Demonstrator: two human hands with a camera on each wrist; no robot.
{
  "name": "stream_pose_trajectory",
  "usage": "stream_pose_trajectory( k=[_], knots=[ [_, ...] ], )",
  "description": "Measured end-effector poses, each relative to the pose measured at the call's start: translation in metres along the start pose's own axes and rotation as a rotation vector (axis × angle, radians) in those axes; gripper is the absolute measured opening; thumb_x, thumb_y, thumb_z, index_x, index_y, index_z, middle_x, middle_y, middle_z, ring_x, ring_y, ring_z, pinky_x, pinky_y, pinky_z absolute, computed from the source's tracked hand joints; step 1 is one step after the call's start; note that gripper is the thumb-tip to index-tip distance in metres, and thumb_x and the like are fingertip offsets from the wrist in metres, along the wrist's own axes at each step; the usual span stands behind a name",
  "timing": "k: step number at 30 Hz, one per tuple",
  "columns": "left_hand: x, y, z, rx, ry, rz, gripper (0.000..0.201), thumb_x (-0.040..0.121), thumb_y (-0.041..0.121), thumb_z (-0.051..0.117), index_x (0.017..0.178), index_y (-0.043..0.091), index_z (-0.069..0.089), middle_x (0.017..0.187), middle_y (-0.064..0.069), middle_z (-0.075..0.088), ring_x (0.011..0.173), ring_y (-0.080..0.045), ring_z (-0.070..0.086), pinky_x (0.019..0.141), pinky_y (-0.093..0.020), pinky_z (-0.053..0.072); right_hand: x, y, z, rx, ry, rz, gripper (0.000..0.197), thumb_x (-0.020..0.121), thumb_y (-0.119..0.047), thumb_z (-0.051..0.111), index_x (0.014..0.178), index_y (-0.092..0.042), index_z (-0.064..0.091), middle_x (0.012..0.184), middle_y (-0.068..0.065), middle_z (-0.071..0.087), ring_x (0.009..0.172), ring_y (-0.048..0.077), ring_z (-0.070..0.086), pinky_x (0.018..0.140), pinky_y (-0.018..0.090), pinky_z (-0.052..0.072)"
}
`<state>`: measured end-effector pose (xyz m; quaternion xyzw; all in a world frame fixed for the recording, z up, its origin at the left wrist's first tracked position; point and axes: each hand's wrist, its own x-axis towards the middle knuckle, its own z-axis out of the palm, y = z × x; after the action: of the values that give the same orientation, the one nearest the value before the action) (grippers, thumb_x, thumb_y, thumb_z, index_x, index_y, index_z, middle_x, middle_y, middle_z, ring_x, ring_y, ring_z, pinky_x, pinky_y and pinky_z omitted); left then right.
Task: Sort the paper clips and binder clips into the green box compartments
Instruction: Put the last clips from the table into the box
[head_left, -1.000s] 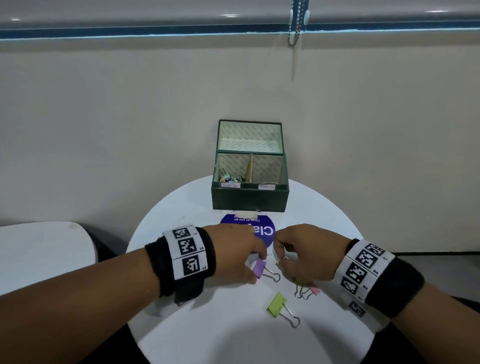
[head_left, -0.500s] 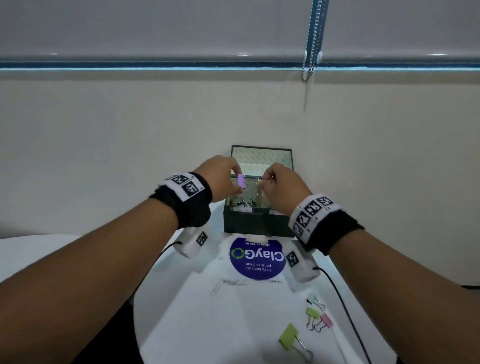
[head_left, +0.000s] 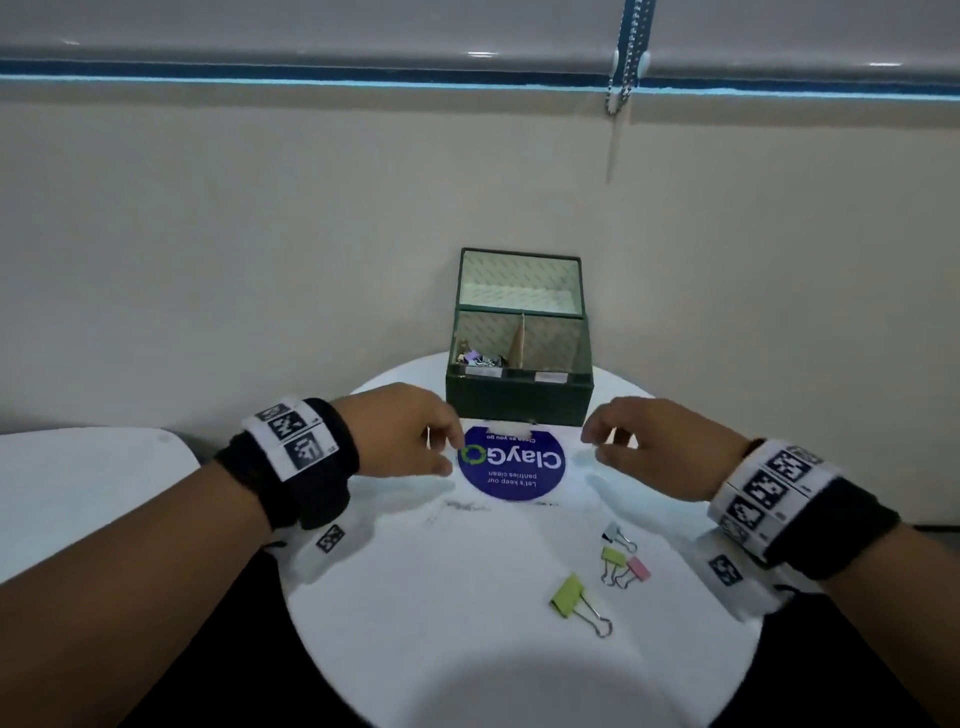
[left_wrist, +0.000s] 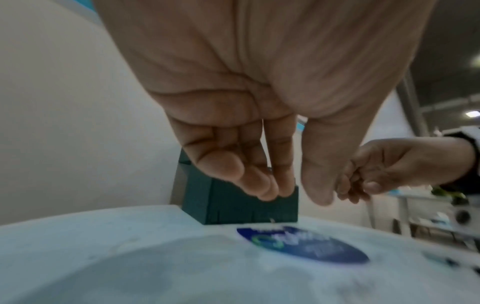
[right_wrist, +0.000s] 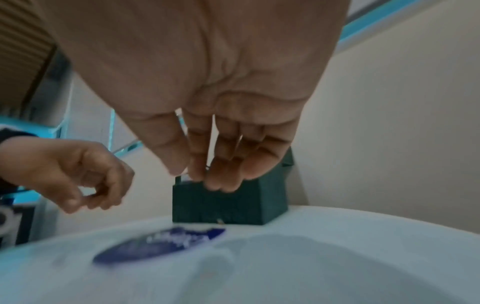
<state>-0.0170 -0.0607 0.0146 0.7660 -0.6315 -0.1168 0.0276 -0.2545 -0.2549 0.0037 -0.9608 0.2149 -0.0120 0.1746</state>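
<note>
The green box (head_left: 519, 400) stands open at the far side of the round white table (head_left: 467, 649). Its left compartment holds several clips, a purple binder clip (head_left: 472, 356) among them. I cannot make out what the right compartment holds. My left hand (head_left: 452, 453) and right hand (head_left: 595, 448) hover just in front of the box, fingers loosely curled and holding nothing. The wrist views show the same of the left hand (left_wrist: 293, 195) and the right hand (right_wrist: 194, 176). A large yellow-green binder clip (head_left: 569, 595) lies on the table, with a small green (head_left: 614, 556), a pink (head_left: 639, 568) and a grey binder clip (head_left: 613, 532).
A round blue ClayGo sticker (head_left: 511, 465) lies on the table between my hands. A wall rises right behind the box. A second white table (head_left: 78, 478) stands to the left. Faint paper clips (head_left: 457, 506) lie near the sticker's left side.
Both hands have come back from above the box to the table in front of it. The purple binder clip has left my left hand and lies in the left compartment.
</note>
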Motion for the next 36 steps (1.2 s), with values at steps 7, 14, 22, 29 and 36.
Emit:
stream_pose_trajectory(
  k=[7, 14, 22, 29, 36],
  knots=[
    [-0.018, 0.013, 0.035, 0.123, -0.123, -0.039, 0.022, 0.083, 0.038, 0.067, 0.104, 0.031, 0.069, 0.096, 0.016, 0.064, 0.088, -0.005, 0.056, 0.082, -0.022, 0.047, -0.05, 0.013, 0.027, -0.059, -0.188, 0.037, 0.033, 0.091, -0.042, 0.061, 0.124, -0.043, 0.06, 0.114, -0.022, 0.057, 0.095, 0.001, 0.061, 0.09, 0.023, 0.049],
    [-0.012, 0.029, 0.038, 0.266, -0.168, 0.06, 0.02, 0.087, 0.017, 0.049, 0.092, 0.036, 0.051, 0.093, 0.016, 0.052, 0.086, -0.013, 0.049, 0.077, -0.027, 0.042, -0.047, 0.017, 0.044, -0.041, -0.116, -0.018, 0.036, 0.095, -0.032, 0.053, 0.125, -0.048, 0.063, 0.107, -0.029, 0.05, 0.092, -0.008, 0.054, 0.086, 0.013, 0.043],
    [0.013, 0.037, 0.033, 0.152, -0.257, 0.059, 0.024, 0.079, 0.021, 0.051, 0.096, 0.038, 0.048, 0.08, 0.017, 0.056, 0.077, -0.007, 0.054, 0.07, -0.025, 0.048, -0.053, 0.017, 0.045, 0.011, -0.073, 0.036, 0.013, 0.092, -0.033, 0.06, 0.104, -0.036, 0.066, 0.102, -0.017, 0.056, 0.088, 0.002, 0.058, 0.083, 0.021, 0.05],
    [0.032, 0.048, 0.009, 0.129, -0.191, 0.14, 0.033, 0.081, 0.017, 0.056, 0.107, 0.036, 0.062, 0.079, 0.015, 0.061, 0.07, -0.002, 0.054, 0.07, -0.02, 0.048, -0.058, 0.025, 0.045, 0.014, -0.03, 0.044, 0.006, 0.092, -0.031, 0.057, 0.095, -0.033, 0.062, 0.097, -0.017, 0.056, 0.086, 0.003, 0.059, 0.079, 0.023, 0.051],
    [0.117, 0.062, -0.049, -0.23, 0.339, 0.011, 0.022, 0.088, 0.017, 0.057, 0.087, 0.029, 0.076, 0.084, 0.015, 0.068, 0.075, -0.005, 0.063, 0.07, -0.021, 0.05, -0.057, 0.021, 0.045, 0.008, -0.026, 0.068, 0.007, 0.089, -0.027, 0.051, 0.088, -0.03, 0.056, 0.092, -0.016, 0.056, 0.081, 0.003, 0.059, 0.074, 0.025, 0.052]
  ],
)
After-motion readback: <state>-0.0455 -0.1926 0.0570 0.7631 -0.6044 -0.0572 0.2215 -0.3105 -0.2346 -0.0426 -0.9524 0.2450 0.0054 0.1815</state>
